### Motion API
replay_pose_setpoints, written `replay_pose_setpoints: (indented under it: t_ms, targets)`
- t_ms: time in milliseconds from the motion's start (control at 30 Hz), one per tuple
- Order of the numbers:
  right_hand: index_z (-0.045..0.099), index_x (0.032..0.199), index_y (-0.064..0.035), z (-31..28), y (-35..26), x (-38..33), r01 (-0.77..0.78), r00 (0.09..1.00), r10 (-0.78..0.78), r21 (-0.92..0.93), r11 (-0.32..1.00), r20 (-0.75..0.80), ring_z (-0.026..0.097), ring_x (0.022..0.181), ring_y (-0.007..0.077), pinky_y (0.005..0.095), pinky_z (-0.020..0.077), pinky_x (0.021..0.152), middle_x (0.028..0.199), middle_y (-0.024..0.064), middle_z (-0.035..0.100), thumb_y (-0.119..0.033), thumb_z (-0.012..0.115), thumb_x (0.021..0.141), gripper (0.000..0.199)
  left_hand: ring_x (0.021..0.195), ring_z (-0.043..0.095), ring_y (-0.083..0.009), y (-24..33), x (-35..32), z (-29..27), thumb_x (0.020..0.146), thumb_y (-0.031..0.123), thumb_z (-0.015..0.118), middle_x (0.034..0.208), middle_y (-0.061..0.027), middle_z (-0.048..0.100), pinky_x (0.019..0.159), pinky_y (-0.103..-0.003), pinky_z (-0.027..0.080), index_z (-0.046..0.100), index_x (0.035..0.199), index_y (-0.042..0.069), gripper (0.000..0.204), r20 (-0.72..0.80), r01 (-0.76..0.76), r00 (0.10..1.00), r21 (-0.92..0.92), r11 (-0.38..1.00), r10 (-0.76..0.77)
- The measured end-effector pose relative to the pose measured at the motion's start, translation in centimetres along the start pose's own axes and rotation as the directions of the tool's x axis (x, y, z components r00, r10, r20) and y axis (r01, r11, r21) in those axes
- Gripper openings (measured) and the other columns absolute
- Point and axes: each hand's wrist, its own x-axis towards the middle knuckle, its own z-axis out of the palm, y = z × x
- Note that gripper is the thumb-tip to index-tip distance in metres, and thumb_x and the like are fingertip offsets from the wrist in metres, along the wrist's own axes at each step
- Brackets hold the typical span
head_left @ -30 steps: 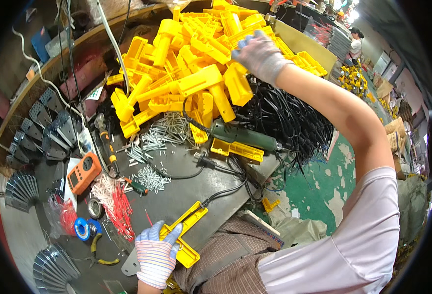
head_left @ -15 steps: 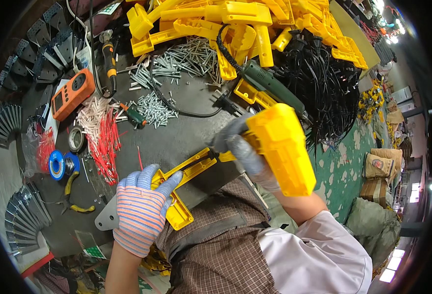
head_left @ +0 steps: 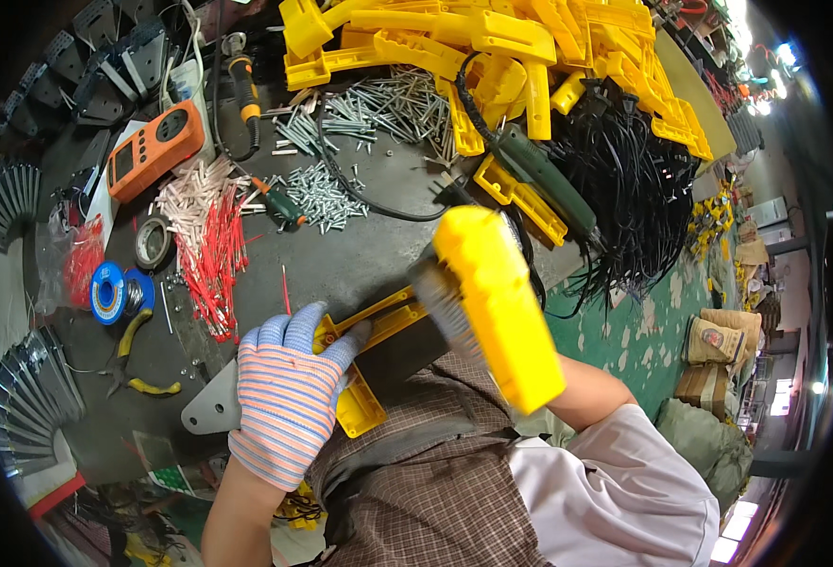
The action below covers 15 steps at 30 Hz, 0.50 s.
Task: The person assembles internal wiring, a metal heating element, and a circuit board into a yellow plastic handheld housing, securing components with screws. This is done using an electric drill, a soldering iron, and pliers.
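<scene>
My left hand (head_left: 289, 402), in a striped knit glove, is closed round a yellow plastic housing half (head_left: 360, 408) with its hollow, ribbed side up. A grey metal plate with holes (head_left: 212, 410) sticks out on the left of that hand. My right hand (head_left: 446, 300), gloved and smeared by motion, grips a second yellow plastic housing piece (head_left: 499, 307). This piece is held above the right end of the first, and it hides most of the right fingers. Whether the two pieces touch, I cannot tell.
Yellow housings (head_left: 492, 38) are heaped at the back. Screws (head_left: 322, 197), red-tipped wires (head_left: 210, 255), a solder spool (head_left: 109, 293), pliers (head_left: 129, 354), an orange meter (head_left: 155, 151) and a soldering iron (head_left: 244, 90) lie leftward. A green power tool (head_left: 544, 180) lies beside black cords (head_left: 624, 180).
My right hand has swung left with its yellow piece, which now hides more of the hand. My left hand keeps its grip on the housing half. The whole view has shifted slightly.
</scene>
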Motion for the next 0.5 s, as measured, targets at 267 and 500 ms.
replay_pose_setpoints:
  t_ms: [267,500]
  targets:
    - [0.058,0.099,-0.0034,0.4,0.3,-0.6,-0.032,0.946,0.006,0.077,0.997,0.324,0.058,0.08,0.0276,0.0389,0.0472,0.072,0.086,0.011,0.058,-0.017,0.07,0.081,0.027,0.108,0.052,-0.0307,-0.6,-0.8,1.1,0.075,0.025,0.069,0.123,-0.0132,0.055,0.092,-0.045,0.04,0.064,0.119,0.021,0.044,-0.096,-0.015,0.995,0.023,1.0,0.017]
    - [0.059,0.112,-0.0041,-0.1,0.8,-0.3,0.161,0.791,-0.177,0.08,0.984,0.585,0.056,0.097,0.0372,0.0442,0.0458,0.086,0.104,0.017,0.058,-0.029,0.073,0.072,0.049,0.114,0.054,-0.0228,0.6,-5.3,3.9,0.081,0.026,0.058,0.105,-0.001,0.061,0.108,-0.064,0.023,0.064,0.109,0.016,0.03,-0.33,-0.178,0.92,0.124,0.976,0.21]
